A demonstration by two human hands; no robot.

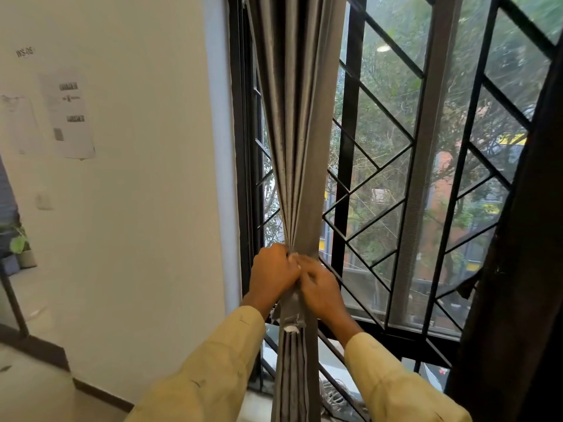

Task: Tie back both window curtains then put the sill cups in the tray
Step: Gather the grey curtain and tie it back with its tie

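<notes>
The grey left curtain (297,132) hangs gathered into a narrow bundle in front of the window. My left hand (271,274) grips the bundle from the left at its pinched waist. My right hand (320,289) closes on it from the right, fingers over a grey tie-back band (291,315) wrapped just below both hands. A white patch shows on the band. The dark right curtain (518,269) hangs loose along the right edge. No cups or tray are in sight.
A black window grille (380,166) with diagonal bars runs behind the curtains. A white wall (146,178) with taped papers stands to the left. A potted plant (23,248) sits far left. Coiled cable (335,397) lies on the sill.
</notes>
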